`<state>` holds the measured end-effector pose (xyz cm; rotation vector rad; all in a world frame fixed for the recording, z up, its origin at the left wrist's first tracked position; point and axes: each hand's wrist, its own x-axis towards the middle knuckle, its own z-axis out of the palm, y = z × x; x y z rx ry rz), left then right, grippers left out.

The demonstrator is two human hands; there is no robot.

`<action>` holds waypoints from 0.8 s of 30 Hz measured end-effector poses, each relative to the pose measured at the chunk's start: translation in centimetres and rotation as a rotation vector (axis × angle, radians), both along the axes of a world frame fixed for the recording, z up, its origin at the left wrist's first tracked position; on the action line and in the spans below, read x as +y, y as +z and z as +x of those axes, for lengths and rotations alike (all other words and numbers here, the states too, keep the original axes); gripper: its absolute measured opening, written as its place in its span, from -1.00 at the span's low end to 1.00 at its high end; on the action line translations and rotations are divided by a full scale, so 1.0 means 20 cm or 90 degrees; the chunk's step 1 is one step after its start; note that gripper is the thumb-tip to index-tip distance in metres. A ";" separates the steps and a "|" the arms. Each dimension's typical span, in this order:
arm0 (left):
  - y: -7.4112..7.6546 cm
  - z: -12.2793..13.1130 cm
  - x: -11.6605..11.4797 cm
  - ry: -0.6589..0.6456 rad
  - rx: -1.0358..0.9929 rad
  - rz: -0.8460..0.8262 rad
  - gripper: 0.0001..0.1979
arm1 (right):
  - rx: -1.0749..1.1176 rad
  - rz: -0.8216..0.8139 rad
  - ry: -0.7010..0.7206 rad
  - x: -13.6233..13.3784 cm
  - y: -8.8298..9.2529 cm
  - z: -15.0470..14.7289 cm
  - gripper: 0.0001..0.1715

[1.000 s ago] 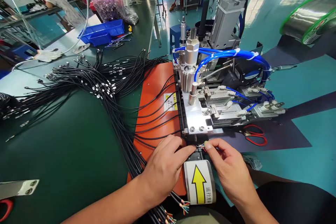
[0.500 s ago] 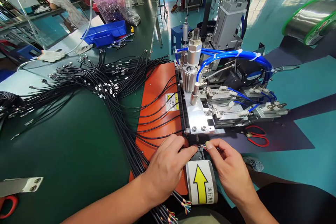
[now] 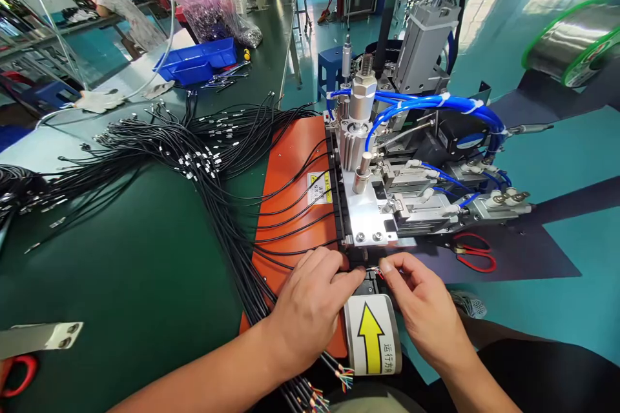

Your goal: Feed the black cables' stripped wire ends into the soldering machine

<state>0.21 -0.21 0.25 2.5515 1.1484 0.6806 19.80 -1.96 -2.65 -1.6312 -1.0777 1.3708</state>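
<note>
My left hand [image 3: 312, 300] is closed at the front edge of the machine [image 3: 363, 200], its thumb and fingers pinching the end of a black cable that they mostly hide. Thin coloured wires [image 3: 376, 271] stick out between my two hands, over a small black fixture [image 3: 369, 285]. With thumb and forefinger, my right hand [image 3: 421, 300] pinches the tips of these wires. Several black cables [image 3: 295, 226] cross the orange plate [image 3: 285, 174] into the machine's edge. Below my left wrist, stripped cable ends [image 3: 345, 375] show coloured wires.
A thick bundle of black cables [image 3: 213, 206] lies on the green table [image 3: 121, 271]. Red-handled scissors [image 3: 475, 253] rest right of the machine. A plate with a yellow arrow [image 3: 372, 339] stands in front. A solder wire spool [image 3: 574, 42] hangs upper right. Behind are a blue bin [image 3: 198, 59] and another person [image 3: 126, 13].
The view has shifted slightly. Both hands stay in nearly the same place, still pinching the cable end and its wires, with only a slight change in the wires between the fingers.
</note>
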 end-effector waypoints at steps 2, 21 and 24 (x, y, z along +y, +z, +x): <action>0.00 0.00 0.00 0.003 0.001 0.005 -0.74 | 0.035 -0.006 -0.001 -0.01 -0.01 0.01 -0.55; -0.01 -0.01 0.00 -0.008 0.004 0.007 -0.72 | -0.189 0.052 0.054 -0.05 0.09 0.01 -0.59; -0.01 -0.01 0.00 -0.010 0.010 0.004 -0.71 | -0.200 0.093 0.075 -0.03 0.08 0.02 -0.60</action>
